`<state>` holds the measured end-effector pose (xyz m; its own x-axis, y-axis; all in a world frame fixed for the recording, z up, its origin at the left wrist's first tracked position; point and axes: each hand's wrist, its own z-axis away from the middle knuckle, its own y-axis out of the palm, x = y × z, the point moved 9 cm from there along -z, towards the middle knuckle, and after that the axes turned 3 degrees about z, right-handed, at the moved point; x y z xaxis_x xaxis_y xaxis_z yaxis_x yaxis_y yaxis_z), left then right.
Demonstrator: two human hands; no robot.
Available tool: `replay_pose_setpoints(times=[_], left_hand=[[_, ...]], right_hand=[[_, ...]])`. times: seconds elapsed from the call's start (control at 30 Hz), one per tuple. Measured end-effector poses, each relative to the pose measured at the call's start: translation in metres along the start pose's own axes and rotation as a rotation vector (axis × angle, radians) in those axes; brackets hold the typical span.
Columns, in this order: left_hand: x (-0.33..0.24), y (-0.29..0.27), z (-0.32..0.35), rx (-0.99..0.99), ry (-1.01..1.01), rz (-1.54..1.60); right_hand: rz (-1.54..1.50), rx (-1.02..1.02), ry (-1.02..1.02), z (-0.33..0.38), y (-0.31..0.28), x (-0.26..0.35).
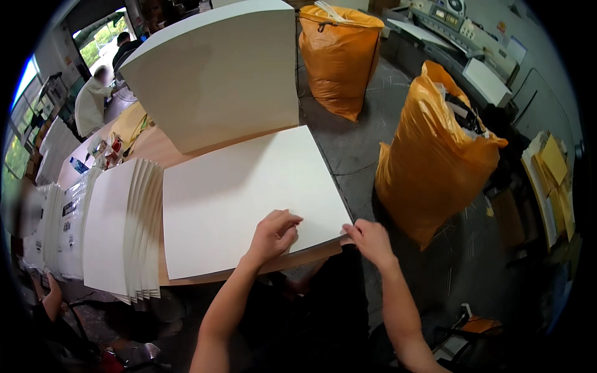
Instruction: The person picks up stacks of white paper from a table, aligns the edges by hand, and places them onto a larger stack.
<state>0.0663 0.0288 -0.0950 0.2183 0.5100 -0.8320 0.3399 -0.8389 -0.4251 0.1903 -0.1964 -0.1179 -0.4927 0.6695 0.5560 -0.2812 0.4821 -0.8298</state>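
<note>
A large white sheet of paper or board (230, 193) lies flat on top of a low pile at the wooden table's near edge. Over its near part is my left hand (272, 237), its fingers curled in and thumb drawn toward them. What those fingertips hold, if anything, is too small to make out. At the near right corner, my right hand (372, 241) pinches the edge of the sheet between thumb and fingers. Behind the flat sheet rises a tall stack of white sheets (230, 81), its broad side toward me.
Left of the sheet, fanned white sheets (109, 227) overhang the table edge beside plastic-wrapped packs (71, 224). Small items litter the wooden table (152, 142). Two filled orange sacks (429, 161) stand on the floor at right. A machine (460, 37) lines the wall. Other people sit far left.
</note>
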Motion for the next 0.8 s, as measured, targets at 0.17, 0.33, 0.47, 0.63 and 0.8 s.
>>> replay_pose_setpoints(times=[0.17,0.33,0.47,0.63,0.8], left_hand=[[0.002,-0.003,-0.001,-0.005,-0.072,0.125],[-0.004,-0.003,-0.003,0.017,-0.009,0.042],[-0.004,-0.006,-0.005,0.034,-0.019,0.058],[-0.018,-0.007,-0.006,0.089,0.079,0.049],[-0.011,-0.006,-0.001,0.082,0.046,0.128]], right_hand=[[-0.186,-0.203,-0.035,-0.012,-0.026,0.066],[-1.145,0.054,0.231,-0.034,0.016,0.047],[-0.403,-0.195,-0.063,-0.022,-0.028,0.093],[-1.102,0.200,0.276,-0.039,0.003,0.063],[-1.116,0.190,0.296,-0.038,0.002,0.068]])
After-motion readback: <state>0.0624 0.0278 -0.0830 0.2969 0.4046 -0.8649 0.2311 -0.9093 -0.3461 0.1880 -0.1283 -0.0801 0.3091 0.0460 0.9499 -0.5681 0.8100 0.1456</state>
